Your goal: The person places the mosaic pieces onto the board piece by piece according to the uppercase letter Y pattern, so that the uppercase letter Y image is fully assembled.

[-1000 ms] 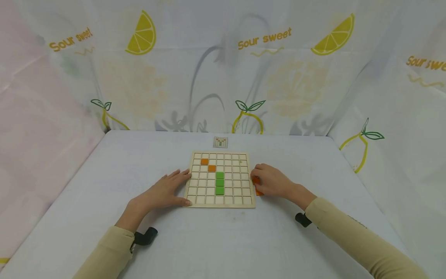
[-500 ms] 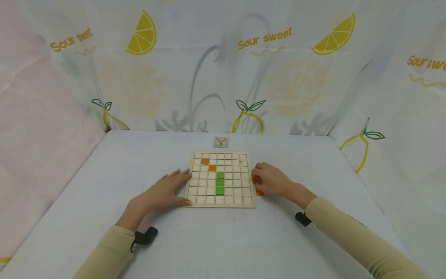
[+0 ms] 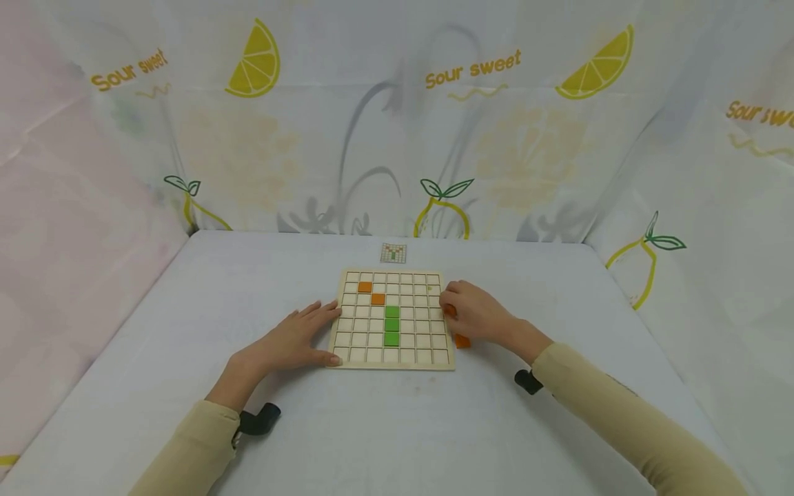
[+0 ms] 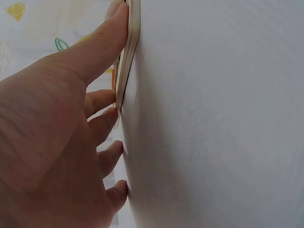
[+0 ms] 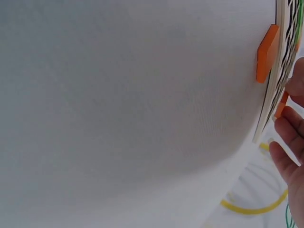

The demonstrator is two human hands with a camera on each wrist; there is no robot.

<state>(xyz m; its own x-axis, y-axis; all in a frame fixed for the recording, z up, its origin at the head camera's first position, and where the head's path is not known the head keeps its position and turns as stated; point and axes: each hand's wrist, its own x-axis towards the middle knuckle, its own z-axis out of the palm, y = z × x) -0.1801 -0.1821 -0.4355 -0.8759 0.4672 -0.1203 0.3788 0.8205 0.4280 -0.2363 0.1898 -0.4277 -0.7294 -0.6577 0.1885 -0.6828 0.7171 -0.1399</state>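
Observation:
A wooden grid board (image 3: 423,366) lies on the table, with two orange tiles (image 3: 378,299) on a diagonal and a column of three green tiles (image 3: 392,325) set in its squares. My left hand (image 3: 287,344) rests at the board's left edge, fingers spread, thumb on the near corner. Between thumb and fingertips my right hand (image 3: 479,313) pinches an orange tile (image 5: 281,105), held over the board's right edge. Another orange tile (image 3: 462,341) lies on the table beside that edge, just below the hand; it also shows in the right wrist view.
A small pattern card (image 3: 393,253) with a coloured grid lies behind the board. White cloth covers the table (image 3: 397,434), and a lemon-print curtain (image 3: 527,151) hangs along the back and sides.
My right hand has lifted one orange tile and shifted slightly up and left toward the board, uncovering the other orange tile on the table. The left hand has stayed put.

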